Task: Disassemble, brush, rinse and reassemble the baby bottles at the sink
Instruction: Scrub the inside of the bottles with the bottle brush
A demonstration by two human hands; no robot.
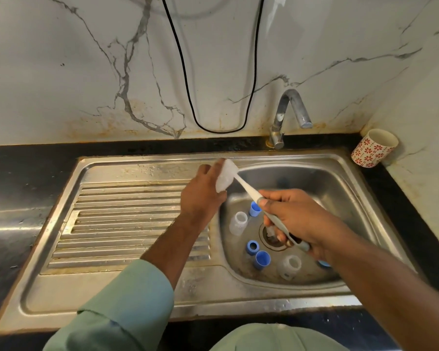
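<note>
The scene is evenly and fairly brightly lit, with soft light that seems to come from above and in front. The marble wall point(86, 59) reads pale and slightly washed out near the top. The steel sink point(142, 173) carries dull, smeared highlights along its ridges and front rim, and the tap point(289, 110) shows small bright glints. Shadows are soft: a faint one lies under the left hand point(203, 196) on the drainboard, and the basin floor is darker. The wide lens bends the counter edge point(23, 158) and stretches the corners. The brush head point(226, 176) looks blurred and detail is soft overall.
</note>
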